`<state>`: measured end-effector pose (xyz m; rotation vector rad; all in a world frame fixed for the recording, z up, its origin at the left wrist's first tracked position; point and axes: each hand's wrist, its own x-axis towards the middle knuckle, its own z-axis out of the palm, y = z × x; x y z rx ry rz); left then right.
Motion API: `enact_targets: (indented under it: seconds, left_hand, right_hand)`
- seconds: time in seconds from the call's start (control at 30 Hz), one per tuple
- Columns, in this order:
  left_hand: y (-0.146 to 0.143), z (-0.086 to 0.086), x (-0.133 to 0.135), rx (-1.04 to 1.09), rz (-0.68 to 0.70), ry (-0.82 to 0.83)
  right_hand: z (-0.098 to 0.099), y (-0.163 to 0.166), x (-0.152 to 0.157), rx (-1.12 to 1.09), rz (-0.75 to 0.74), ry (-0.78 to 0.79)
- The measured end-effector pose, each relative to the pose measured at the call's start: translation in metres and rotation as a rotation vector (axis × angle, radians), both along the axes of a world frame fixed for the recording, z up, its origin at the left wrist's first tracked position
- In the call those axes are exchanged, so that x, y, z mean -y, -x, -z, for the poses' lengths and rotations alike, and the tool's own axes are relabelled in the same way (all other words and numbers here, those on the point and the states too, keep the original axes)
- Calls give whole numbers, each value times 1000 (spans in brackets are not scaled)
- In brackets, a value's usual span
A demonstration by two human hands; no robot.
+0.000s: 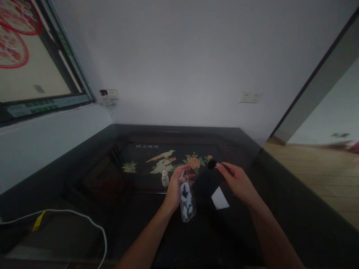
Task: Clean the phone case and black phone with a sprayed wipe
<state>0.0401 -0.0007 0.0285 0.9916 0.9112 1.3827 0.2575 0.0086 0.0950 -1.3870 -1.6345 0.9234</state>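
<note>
My left hand [176, 186] is closed round the upper end of a clear phone case [187, 203] with a black-and-white pattern, held tilted above the dark table. To the right, my right hand [235, 179] pinches a small round black piece [212, 164] between thumb and fingers. What kind of piece it is, I cannot make out. A small clear bottle [165, 180] with a white cap stands just left of my left hand. Between my forearms lies a white piece of paper or cloth [220, 198], apart from both hands.
The glossy black table [134, 224] carries an inlaid picture of a bird [162, 157] and flowers. A white cable [84, 216] with a yellow tag [38, 221] curves over its left side. A wall with sockets [250, 97] stands behind, and a window [36, 56] is at left.
</note>
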Motion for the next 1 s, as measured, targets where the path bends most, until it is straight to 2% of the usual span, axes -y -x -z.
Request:
enact_targets:
  seconds: [0.07,0.23,0.33,0.43,0.53,0.7,0.87,1.0]
  left_hand:
    - [4,-2,-3,8,38,145]
    - [12,2,-4,-55,233,358]
    - [12,12,-6,-93,274,411]
    - [10,24,-11,-232,127,316]
    - [9,32,-13,-504,-51,140]
    - [6,31,-11,-899,-243,-119]
    - [0,33,-7,-1191,-332,-221]
    - [-1,40,-8,-1304,-310,-229]
  right_hand:
    - [5,-4,-6,-116,-57,86]
    - [32,-6,-14,-309,-181,222]
    - [45,-5,-15,-383,-240,285]
    - [50,-5,-15,-449,-272,304]
    - [51,-6,-15,-467,-286,315]
    - [61,-9,-19,-417,-291,321]
    - [73,-10,-23,-383,-336,341]
    - [71,-8,-21,-388,-370,364]
